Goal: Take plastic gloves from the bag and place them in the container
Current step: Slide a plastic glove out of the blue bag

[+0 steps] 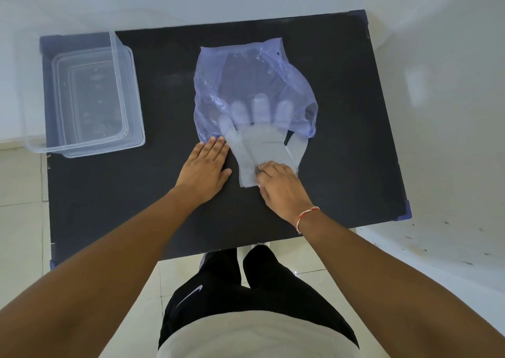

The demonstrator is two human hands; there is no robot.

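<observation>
Two hands working | left hand (205, 166) lying flat, pinning bag (254, 89) | right hand (278, 185) pinching gloves (262, 144), drawing out | next: carrying to container (90, 95)

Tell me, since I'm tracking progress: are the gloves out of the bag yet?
Partly out. The gloves' cuff end lies on the table, while their finger ends remain under the bag's film.

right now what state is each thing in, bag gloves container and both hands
bag: lying flat on the table, mouth toward the person
gloves: partly pulled out, fingers inside the bag
container: open, looks empty, at the table's left edge
left hand: flat, fingertips pressing the bag's edge
right hand: fingers curled, pinching the gloves' cuff
</observation>
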